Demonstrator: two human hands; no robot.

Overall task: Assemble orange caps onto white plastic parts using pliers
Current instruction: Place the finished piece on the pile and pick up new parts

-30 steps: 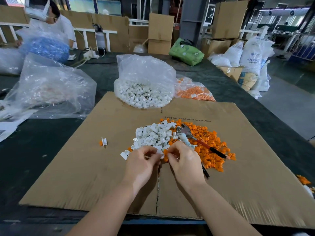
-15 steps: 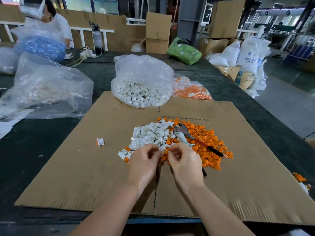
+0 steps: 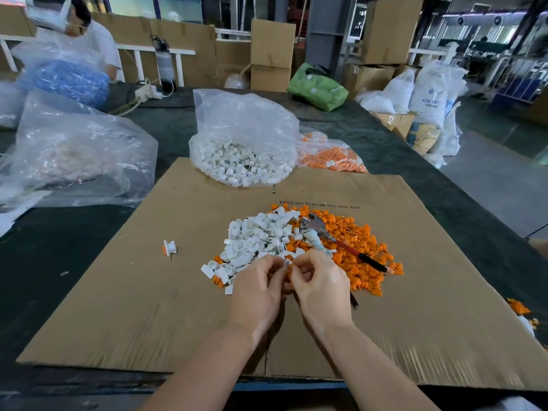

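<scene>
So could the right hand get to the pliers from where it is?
Probably yes. The pliers lie uncovered on the orange caps, just beyond the right hand, nothing between. But that hand and the left hand seem to pinch a small part first.

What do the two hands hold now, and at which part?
Left hand and right hand pinch one small white plastic part between fingertips; the exact spot is hidden.

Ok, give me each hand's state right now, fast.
Left hand: fingers curled, pinching a small white part at the fingertips.
Right hand: fingers curled, pinching at the same spot; what it holds cannot be told.
</scene>
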